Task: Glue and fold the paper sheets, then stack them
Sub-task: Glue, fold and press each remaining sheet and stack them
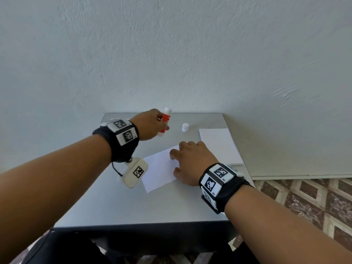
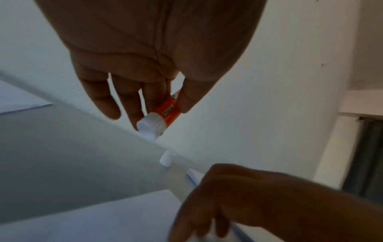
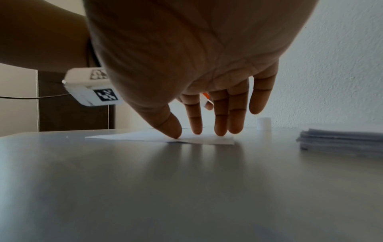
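L hand (image 1: 150, 123): we pinch glue stick (image 1: 165, 121), uncapped, held above table (image 1: 133, 202).
R hand (image 1: 192, 161): fingers spread, pressing sheet (image 1: 159, 172).
Cap (image 1: 185, 127): between our hands.
Paper stack (image 1: 221, 145): just right of R hand.

A grey table (image 1: 133, 206) stands against a pale textured wall (image 1: 171, 54), above brown diamond-patterned floor (image 1: 304, 202).

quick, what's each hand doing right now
Left hand: grips the glue stick, off the table.
Right hand: open, fingertips pressing the paper sheet.
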